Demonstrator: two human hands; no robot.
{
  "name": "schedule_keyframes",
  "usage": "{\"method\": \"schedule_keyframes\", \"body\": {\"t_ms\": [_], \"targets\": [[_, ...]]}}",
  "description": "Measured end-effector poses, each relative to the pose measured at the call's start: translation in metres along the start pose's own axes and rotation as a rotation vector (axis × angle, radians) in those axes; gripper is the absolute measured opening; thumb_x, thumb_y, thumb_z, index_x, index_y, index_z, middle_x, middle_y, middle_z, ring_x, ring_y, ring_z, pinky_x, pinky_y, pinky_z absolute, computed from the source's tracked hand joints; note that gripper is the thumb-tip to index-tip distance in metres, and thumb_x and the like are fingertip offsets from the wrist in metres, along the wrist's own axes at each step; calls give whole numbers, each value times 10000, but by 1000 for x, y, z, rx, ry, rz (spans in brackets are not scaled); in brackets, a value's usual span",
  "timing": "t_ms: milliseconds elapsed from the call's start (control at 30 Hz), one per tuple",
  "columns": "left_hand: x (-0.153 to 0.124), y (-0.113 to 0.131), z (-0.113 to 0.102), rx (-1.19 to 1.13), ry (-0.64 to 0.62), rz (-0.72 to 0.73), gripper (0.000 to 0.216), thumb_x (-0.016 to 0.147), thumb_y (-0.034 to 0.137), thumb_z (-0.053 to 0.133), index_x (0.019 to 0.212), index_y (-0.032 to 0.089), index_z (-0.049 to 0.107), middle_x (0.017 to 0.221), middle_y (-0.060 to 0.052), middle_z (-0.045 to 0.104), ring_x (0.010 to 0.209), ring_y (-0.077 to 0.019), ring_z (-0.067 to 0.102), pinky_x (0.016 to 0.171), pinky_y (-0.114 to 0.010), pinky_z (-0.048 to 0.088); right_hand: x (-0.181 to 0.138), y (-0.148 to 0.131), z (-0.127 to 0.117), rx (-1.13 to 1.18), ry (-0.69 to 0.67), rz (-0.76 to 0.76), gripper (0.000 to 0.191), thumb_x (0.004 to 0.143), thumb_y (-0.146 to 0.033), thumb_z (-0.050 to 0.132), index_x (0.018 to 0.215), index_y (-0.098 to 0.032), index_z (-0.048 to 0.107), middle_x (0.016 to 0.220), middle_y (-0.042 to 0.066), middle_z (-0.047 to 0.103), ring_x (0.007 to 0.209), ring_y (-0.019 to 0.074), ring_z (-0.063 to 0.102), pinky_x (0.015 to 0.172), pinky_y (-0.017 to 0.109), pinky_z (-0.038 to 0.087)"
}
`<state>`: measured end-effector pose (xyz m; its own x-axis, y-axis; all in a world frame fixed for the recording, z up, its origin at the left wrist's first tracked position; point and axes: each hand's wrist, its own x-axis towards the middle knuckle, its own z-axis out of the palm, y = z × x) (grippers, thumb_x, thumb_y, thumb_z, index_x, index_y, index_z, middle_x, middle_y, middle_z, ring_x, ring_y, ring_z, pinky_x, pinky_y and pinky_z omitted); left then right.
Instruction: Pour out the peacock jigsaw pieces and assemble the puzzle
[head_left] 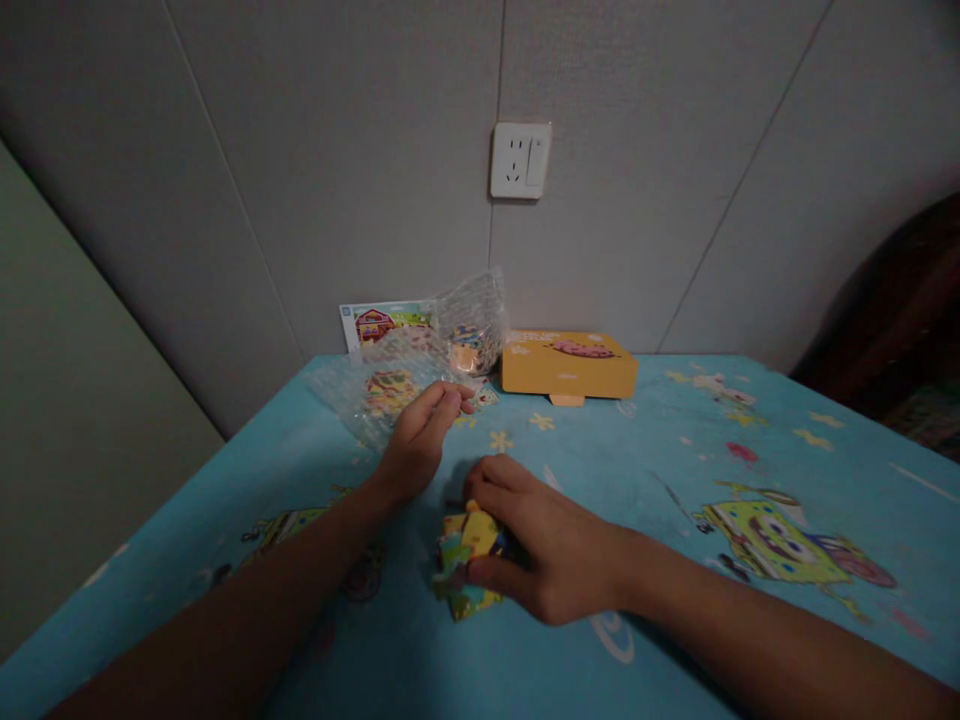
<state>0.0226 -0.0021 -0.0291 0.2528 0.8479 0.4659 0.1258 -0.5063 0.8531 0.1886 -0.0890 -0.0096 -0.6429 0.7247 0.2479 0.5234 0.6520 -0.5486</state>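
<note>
My right hand [551, 540] is closed round a small stack of colourful jigsaw puzzle pieces [472, 550], low over the middle of the table. Yellow, green and blue printing shows on the pieces; their far side is hidden by my fingers. Farther forward, my left hand [424, 435] is held with its fingers stretched out to the right, and nothing shows in it. Just beyond that hand lies a clear plastic bag [341, 395] with more puzzle pieces [388, 390] in it. A second clear bag [480, 310] of pieces stands behind, near the wall.
An orange box [570, 365] with a pink picture sits by the wall. A printed card with a red barn [375, 322] leans there behind the bags. The blue tablecloth [600, 450] bears cartoon figures. A dark rounded object [885, 310] stands beyond the table's right edge.
</note>
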Motion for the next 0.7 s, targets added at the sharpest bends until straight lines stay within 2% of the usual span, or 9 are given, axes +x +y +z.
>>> {"method": "schedule_keyframes", "body": {"t_ms": [100, 200, 400, 700], "targets": [[-1, 2, 1, 32, -31, -13, 333, 947, 415, 406, 967, 167, 627, 895, -44, 653, 880, -179, 585, 777, -286, 433, 0, -4, 4, -76, -85, 43, 401, 758, -384, 714, 1015, -124, 550, 1019, 116, 545, 921, 236, 499, 863, 406, 430], [-4, 5, 3, 63, -93, -22, 314, 944, 396, 423, 977, 166, 635, 919, -50, 669, 886, -179, 600, 789, -287, 444, 1, -6, 4, -85, -124, 66, 387, 783, -401, 693, 1006, -122, 544, 1001, 109, 548, 912, 232, 497, 865, 411, 429], [-5, 7, 1, 86, -109, -10, 310, 937, 384, 430, 970, 158, 639, 960, -59, 683, 903, -180, 619, 806, -286, 463, 1, -6, 2, -129, -126, 87, 375, 762, -389, 707, 967, -127, 534, 994, 115, 546, 907, 236, 483, 846, 408, 427], [-5, 8, 1, 134, -107, 15, 267, 926, 359, 459, 958, 165, 640, 981, -49, 687, 932, -181, 627, 823, -291, 473, 2, -4, 2, -170, -106, 122, 432, 739, -479, 711, 940, -136, 542, 966, 104, 526, 881, 233, 476, 842, 422, 429]]}}
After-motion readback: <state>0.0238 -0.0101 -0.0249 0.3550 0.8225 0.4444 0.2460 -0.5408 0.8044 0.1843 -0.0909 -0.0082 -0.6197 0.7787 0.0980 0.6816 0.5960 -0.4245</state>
